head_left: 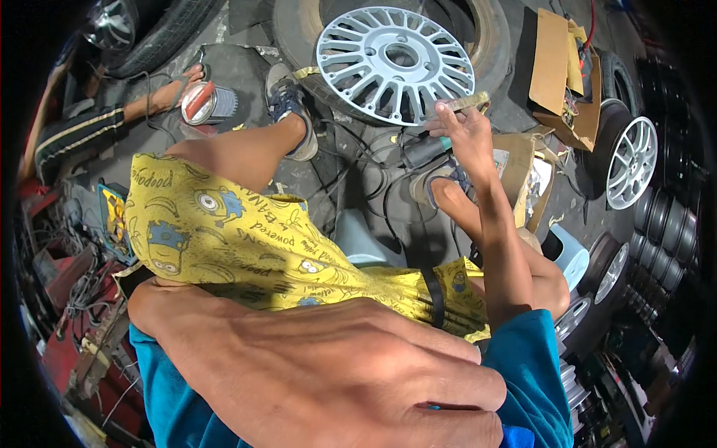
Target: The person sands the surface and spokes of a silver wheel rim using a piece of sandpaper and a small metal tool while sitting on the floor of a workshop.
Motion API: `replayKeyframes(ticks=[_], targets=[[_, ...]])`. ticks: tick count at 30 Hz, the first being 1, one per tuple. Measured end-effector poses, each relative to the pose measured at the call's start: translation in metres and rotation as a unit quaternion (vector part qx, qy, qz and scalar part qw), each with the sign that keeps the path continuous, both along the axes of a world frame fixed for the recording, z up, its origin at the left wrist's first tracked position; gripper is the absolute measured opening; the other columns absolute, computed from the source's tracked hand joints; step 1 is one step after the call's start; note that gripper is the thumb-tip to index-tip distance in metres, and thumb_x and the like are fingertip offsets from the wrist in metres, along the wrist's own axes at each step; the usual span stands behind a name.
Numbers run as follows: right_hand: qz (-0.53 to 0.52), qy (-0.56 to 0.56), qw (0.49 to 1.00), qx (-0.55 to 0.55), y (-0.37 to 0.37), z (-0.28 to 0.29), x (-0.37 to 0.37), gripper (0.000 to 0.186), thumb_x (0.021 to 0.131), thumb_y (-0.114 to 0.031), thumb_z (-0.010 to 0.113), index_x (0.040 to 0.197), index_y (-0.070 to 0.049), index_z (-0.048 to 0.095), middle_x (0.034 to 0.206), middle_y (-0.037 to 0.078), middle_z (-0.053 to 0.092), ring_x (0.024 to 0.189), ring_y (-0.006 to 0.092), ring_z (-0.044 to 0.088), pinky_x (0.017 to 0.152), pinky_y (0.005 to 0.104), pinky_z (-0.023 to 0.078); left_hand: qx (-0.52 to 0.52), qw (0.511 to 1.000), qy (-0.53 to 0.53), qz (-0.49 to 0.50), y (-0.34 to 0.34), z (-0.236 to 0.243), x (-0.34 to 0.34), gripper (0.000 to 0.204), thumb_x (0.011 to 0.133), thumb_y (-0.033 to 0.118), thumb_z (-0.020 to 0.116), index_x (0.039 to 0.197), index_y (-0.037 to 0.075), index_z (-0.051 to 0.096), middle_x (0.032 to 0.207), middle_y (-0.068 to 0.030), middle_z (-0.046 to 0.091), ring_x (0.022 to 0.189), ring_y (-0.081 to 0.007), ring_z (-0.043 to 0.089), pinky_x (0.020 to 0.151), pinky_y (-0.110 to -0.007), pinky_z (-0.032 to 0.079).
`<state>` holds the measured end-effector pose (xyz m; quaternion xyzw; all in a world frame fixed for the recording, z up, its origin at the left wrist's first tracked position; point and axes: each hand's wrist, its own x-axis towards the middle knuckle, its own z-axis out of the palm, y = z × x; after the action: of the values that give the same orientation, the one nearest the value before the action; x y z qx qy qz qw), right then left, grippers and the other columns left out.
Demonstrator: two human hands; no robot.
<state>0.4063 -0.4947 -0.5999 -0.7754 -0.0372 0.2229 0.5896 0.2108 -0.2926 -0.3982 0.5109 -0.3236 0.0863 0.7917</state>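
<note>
Seemingly smoothing wheel [379, 63]: right hand [469, 134] clamped on block [480, 98], near edge; left hand [321, 358], fingers together, grip unseen; next: level contact.

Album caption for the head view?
Left hand in the foreground, right hand holding a tan piece at a pale spoked wheel on a tire.

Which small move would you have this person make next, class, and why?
Perhaps bring the left hand to the wheel to steady it: that hand is close to the camera, away from the wheel, which lies loosely across a tyre, while the right hand holds a tan pad near its rim.
</note>
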Motion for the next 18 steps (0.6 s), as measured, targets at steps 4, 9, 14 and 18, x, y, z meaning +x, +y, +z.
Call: replayKeyframes(ticks=[4, 9, 14, 18], targets=[[-0.096, -0.005, 0.994, 0.059, 0.009, 0.019, -0.013, 0.028, 0.106, -0.019, 0.068, 0.113, 0.008, 0.066, 0.094, 0.015, 0.074, 0.083, 0.0230, 0.077, 0.074, 0.0338, 0.063, -0.057, 0.996, 0.048, 0.051, -0.013, 0.005, -0.010, 0.052, 0.083, 0.017, 0.088, 0.127, -0.002, 0.069, 0.112, -0.0232, 0.071, 0.088, -0.0348, 0.075, 0.071, -0.041, 0.067], [-0.075, -0.037, 0.996, 0.039, 0.031, 0.013, -0.039, 0.022, 0.105, -0.018, 0.069, 0.105, 0.004, 0.072, 0.087, 0.008, 0.075, 0.076, 0.0145, 0.072, 0.069, 0.0294, 0.055, -0.077, 0.993, 0.042, 0.077, -0.018, 0.006, -0.010, 0.048, 0.082, 0.015, 0.088, 0.121, -0.003, 0.069, 0.110, -0.0238, 0.071, 0.085, -0.0351, 0.075, 0.070, -0.041, 0.066], [-0.024, -0.200, 0.971, -0.125, 0.038, 0.003, -0.048, 0.017, 0.103, -0.015, 0.069, 0.102, 0.002, 0.069, 0.084, 0.014, 0.075, 0.074, 0.0242, 0.073, 0.066, 0.0353, 0.055, -0.052, 0.997, 0.015, 0.046, -0.007, 0.006, -0.001, 0.046, 0.082, 0.015, 0.088, 0.119, -0.004, 0.069, 0.110, -0.0234, 0.070, 0.084, -0.0349, 0.075, 0.069, -0.041, 0.066], [-0.008, -0.262, 0.940, -0.220, 0.057, 0.015, -0.056, 0.013, 0.100, -0.013, 0.070, 0.098, 0.000, 0.068, 0.079, 0.024, 0.071, 0.072, 0.0401, 0.071, 0.066, 0.0439, 0.053, -0.059, 0.996, 0.027, 0.062, -0.007, 0.008, -0.004, 0.044, 0.082, 0.015, 0.088, 0.117, -0.004, 0.069, 0.110, -0.0231, 0.070, 0.083, -0.0347, 0.075, 0.067, -0.041, 0.065]])
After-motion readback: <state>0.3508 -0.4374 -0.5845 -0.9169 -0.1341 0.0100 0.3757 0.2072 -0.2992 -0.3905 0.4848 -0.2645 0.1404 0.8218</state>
